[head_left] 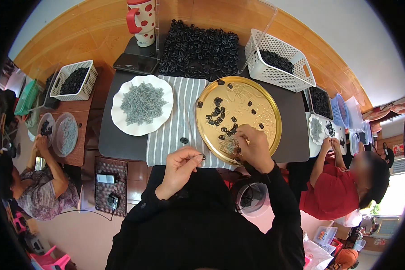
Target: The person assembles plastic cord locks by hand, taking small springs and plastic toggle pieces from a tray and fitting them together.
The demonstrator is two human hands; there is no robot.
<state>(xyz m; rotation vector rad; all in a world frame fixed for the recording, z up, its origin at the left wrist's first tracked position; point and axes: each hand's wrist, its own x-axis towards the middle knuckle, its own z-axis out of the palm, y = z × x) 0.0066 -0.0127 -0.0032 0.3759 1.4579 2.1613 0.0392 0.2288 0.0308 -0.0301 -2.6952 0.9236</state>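
While the left hand (182, 167) clamps one black part (203, 157) between thumb and forefinger, the right hand (255, 146) blocks some of one gold tray (268, 104), fingertips' hold unclear. Roughly twenty parts lie there, one on a striped cloth (159, 146); one plate (120, 125) bears countless grey pieces (141, 103).

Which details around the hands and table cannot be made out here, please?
All in the head view:
Right hand: its own fingers hide whatever they may hold over the tray.
Left hand: the piece its fingers pinch is too small and partly covered by them.
Mug: its top is cut off by the upper edge.
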